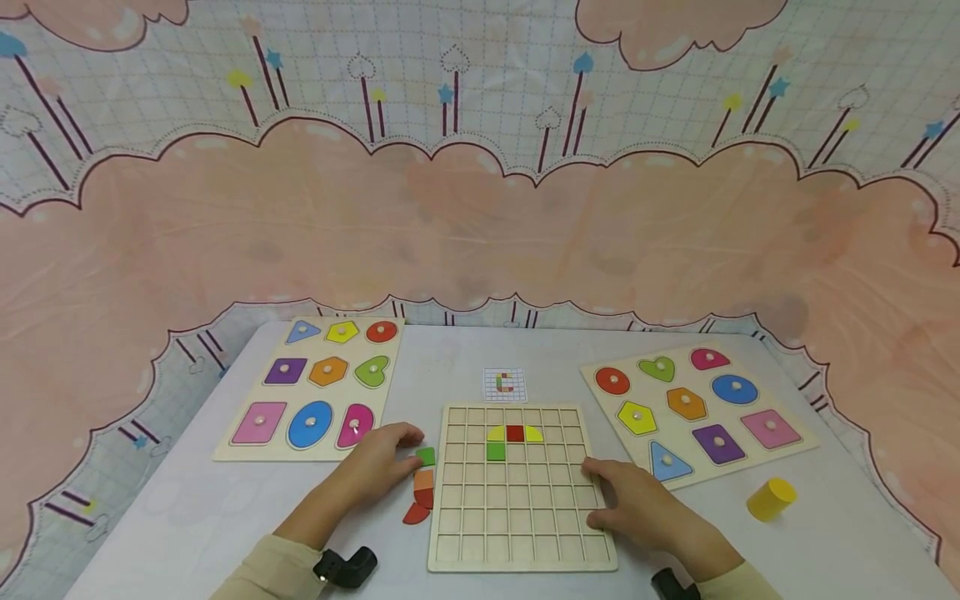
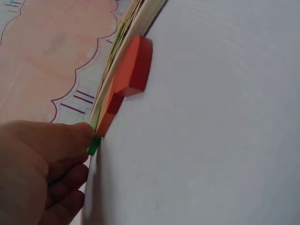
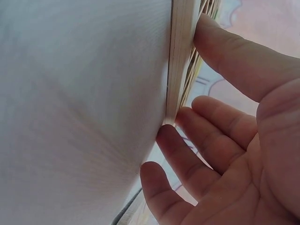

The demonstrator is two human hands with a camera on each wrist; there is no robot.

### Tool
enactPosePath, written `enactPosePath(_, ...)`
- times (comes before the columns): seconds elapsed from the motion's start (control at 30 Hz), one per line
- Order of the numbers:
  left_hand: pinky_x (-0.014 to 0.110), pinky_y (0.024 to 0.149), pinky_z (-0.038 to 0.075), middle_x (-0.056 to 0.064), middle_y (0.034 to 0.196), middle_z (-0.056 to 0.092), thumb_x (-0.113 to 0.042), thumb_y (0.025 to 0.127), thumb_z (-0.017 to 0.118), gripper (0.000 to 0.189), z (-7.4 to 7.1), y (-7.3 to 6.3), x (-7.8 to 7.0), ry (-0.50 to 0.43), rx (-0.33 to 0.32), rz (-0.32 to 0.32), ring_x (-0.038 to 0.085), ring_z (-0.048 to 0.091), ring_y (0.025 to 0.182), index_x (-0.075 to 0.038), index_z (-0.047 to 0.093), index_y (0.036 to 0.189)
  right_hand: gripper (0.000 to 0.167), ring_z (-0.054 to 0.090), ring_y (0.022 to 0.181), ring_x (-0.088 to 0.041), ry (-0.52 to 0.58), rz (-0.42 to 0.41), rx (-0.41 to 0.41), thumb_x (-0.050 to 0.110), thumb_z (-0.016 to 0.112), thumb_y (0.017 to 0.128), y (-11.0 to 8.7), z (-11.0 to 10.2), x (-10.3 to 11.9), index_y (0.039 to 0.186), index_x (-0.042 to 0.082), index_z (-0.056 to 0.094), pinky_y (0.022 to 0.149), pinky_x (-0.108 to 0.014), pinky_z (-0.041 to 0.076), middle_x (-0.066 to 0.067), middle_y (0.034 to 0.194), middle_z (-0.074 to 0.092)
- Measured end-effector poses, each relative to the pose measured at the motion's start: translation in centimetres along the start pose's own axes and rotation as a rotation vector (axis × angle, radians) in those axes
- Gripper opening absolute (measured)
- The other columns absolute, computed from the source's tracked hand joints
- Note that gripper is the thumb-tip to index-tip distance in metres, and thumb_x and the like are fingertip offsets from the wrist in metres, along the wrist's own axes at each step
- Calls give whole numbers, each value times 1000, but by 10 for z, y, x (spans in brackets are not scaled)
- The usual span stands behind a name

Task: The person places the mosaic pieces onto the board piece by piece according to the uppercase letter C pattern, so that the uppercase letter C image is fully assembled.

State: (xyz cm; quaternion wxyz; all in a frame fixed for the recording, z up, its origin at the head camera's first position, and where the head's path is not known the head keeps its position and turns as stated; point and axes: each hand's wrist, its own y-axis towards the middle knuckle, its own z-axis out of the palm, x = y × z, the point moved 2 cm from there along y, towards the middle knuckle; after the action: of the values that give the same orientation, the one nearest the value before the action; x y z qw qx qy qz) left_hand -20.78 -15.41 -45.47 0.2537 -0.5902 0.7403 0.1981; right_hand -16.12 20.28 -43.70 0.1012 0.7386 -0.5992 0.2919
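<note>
My left hand (image 1: 378, 462) is at the left of the wooden grid board (image 1: 522, 563), its thumb tip at a green square tile (image 1: 425, 456) and its other fingers loosely bent. In the left wrist view, the thumb touches that green tile (image 2: 93, 145). An orange tile (image 1: 423, 479) and two red tiles with curved edges (image 1: 417, 513) lie in a line below it. The board holds two yellow curved tiles (image 1: 534, 434), a red square (image 1: 514, 433) between them and a green square (image 1: 496, 452). My right hand (image 1: 645, 508) rests against the board's right edge, fingers and thumb spread apart.
A small pattern card (image 1: 505, 385) lies behind the grid board. Shape-puzzle boards with knobbed pieces stand at the left (image 1: 307, 450) and right (image 1: 795, 446). A yellow cylinder (image 1: 771, 499) is on the white table (image 1: 187, 533) at the right.
</note>
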Motion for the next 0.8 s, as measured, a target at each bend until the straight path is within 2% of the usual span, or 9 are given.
enactPosePath(0.2, 45, 96, 52, 3, 110, 70, -10, 86, 78, 29, 0, 0, 3, 8, -29, 20, 26, 63, 110, -6, 70, 113, 66, 48, 132, -38, -1, 1, -1, 19, 87, 76, 0, 0, -1, 136, 7, 60, 109, -56, 37, -11, 137, 59)
enactPosePath(0.47, 45, 97, 51, 2, 112, 70, -9, 85, 80, 33, -2, 0, 1, 16, 10, 10, 26, 63, 112, -7, 70, 116, 67, 48, 132, -38, 6, -6, -2, 19, 87, 76, 0, 0, 0, 136, 6, 60, 109, -56, 37, -11, 138, 59)
enactPosePath(0.8, 45, 96, 52, 3, 109, 70, -7, 85, 79, 32, -2, 3, -1, 37, 19, 9, 27, 63, 110, -6, 70, 115, 66, 48, 132, -38, 13, -21, -4, 19, 87, 77, -1, -1, 0, 136, 6, 60, 109, -56, 36, -11, 138, 59)
